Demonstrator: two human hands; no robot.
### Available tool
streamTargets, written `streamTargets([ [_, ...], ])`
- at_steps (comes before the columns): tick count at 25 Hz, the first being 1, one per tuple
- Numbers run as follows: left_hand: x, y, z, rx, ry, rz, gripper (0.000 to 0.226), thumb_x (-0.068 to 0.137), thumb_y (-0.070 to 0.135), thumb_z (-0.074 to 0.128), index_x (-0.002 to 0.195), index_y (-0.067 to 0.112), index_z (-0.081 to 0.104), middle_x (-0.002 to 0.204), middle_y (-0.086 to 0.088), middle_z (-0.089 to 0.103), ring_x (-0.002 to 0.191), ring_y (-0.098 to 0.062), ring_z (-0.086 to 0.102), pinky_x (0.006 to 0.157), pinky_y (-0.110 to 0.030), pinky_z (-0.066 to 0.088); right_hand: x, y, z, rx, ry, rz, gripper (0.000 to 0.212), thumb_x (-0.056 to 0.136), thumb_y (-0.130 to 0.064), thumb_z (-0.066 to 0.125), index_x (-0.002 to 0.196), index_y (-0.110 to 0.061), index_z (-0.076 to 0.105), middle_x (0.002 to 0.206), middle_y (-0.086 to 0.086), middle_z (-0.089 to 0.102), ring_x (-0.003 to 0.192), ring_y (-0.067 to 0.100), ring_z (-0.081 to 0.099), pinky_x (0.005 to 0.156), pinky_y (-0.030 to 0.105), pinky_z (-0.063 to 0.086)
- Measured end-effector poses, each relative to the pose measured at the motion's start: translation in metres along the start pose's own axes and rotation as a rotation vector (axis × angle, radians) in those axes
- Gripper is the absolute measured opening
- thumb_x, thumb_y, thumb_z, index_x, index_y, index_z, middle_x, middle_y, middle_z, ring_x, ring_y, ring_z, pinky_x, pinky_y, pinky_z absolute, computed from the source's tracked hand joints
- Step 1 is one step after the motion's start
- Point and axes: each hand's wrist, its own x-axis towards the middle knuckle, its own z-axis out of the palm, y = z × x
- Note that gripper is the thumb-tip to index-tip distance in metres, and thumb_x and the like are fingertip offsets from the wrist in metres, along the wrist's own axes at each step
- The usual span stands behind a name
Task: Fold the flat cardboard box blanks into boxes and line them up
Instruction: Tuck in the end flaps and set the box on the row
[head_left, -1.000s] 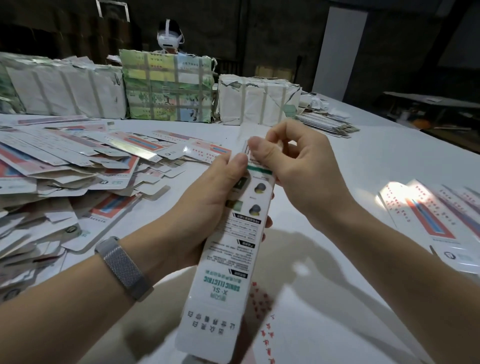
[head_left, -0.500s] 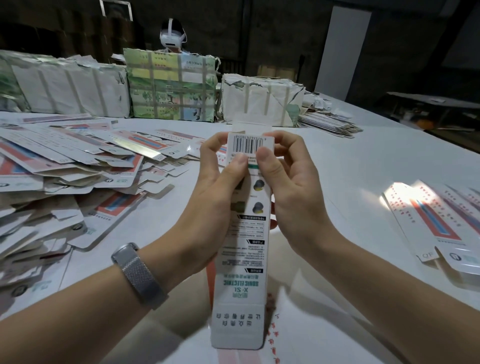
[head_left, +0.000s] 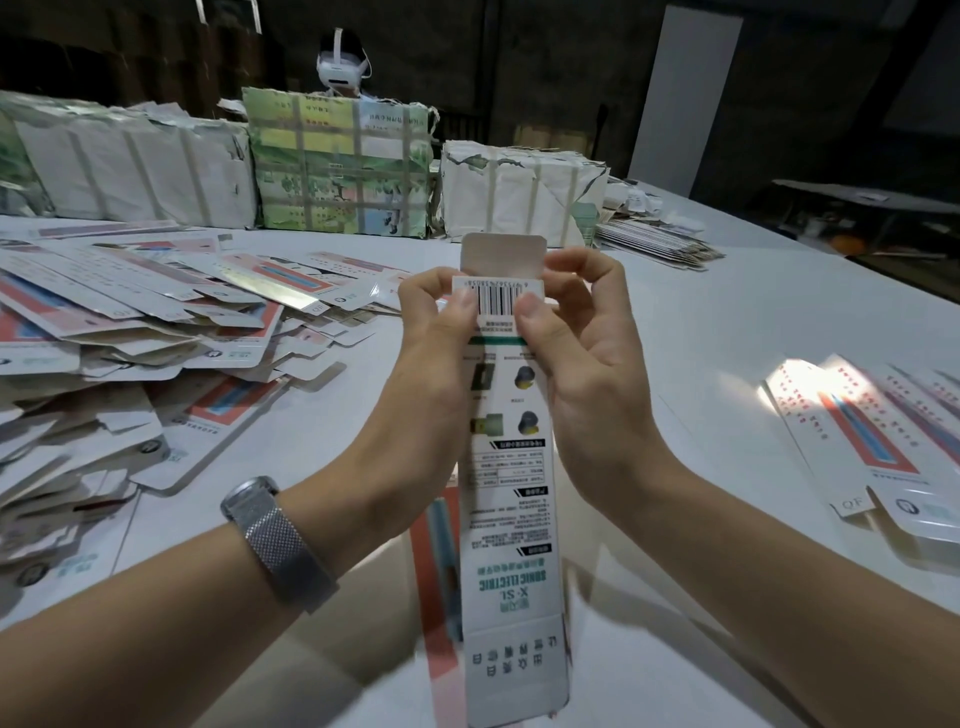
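White box, green lettering, black barcode

Glossy printed cardboard box, metal mesh watch strap, torn paper-wrapped bundles

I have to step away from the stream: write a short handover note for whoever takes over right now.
Left hand: grips the top of the long white printed cardboard box, thumb beside the barcode.
Right hand: pinches the same end from the other side.
The box is held upright above the white table; its top flap stands open, untucked.
Loose pile of flat white-and-red box blanks: on the table, left.
Row of white-and-red boxes: lying on the table, right.
Done: body opened into a tube.
Left: tuck the top flap, check the bottom end, lay it with the row, continue through the pile.
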Motion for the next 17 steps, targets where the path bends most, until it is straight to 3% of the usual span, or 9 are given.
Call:
streamTargets([
  [4, 0.004, 0.002, -0.002, 0.059, -0.002, 0.001, 0.016, 0.100, 0.040, 0.036, 0.115, 0.045, 0.036, 0.081, 0.002, 0.077, 0.070, -0.013, 0.074, 0.059, -0.025, 0.057, 0.004, -0.001, -0.001, 0.025, 0.011, 0.036, 0.033, 0.091, -0.018, 0.056, 0.120, -0.031, 0.052, 0.113, 0.009, 0.062, 0.106, 0.036, 0.064, 0.086, 0.042, 0.058],
  [7, 0.009, 0.005, -0.003, 0.071, -0.018, -0.008, 0.018, 0.102, 0.037, 0.038, 0.118, 0.045, 0.044, 0.089, 0.000, 0.077, 0.076, -0.016, 0.074, 0.061, -0.028, 0.058, 0.007, -0.004, 0.000, 0.070, 0.013, 0.057, 0.022, 0.091, -0.013, 0.055, 0.112, -0.018, 0.061, 0.099, 0.009, 0.067, 0.088, 0.027, 0.067, 0.079, 0.036, 0.059],
  [10, 0.012, 0.006, 0.001, 0.153, -0.012, 0.034, 0.011, 0.109, 0.028, 0.036, 0.112, 0.033, 0.046, 0.078, 0.006, 0.072, 0.069, -0.009, 0.069, 0.058, -0.024, 0.055, 0.008, -0.009, 0.004, 0.048, 0.063, 0.055, 0.007, 0.092, -0.017, 0.057, 0.093, -0.018, 0.064, 0.090, 0.010, 0.066, 0.078, 0.023, 0.065, 0.070, 0.036, 0.058],
  [14, 0.011, 0.010, 0.003, 0.185, -0.022, 0.030, 0.007, 0.110, 0.025, 0.035, 0.111, 0.028, 0.042, 0.065, 0.007, 0.065, 0.058, -0.006, 0.064, 0.052, -0.021, 0.052, 0.011, -0.018, 0.005, 0.029, 0.132, 0.116, 0.019, 0.098, -0.015, 0.057, 0.081, -0.018, 0.064, 0.071, -0.001, 0.064, 0.062, 0.009, 0.061, 0.057, 0.027, 0.053],
  [17, 0.009, 0.013, 0.005, 0.185, -0.036, 0.024, 0.009, 0.110, 0.026, 0.035, 0.112, 0.031, 0.042, 0.061, 0.005, 0.062, 0.056, -0.008, 0.062, 0.050, -0.021, 0.051, 0.011, -0.022, 0.005, 0.062, 0.144, 0.166, 0.022, 0.093, -0.005, 0.056, 0.079, -0.018, 0.066, 0.065, -0.001, 0.059, 0.058, 0.012, 0.058, 0.056, 0.028, 0.052],
])
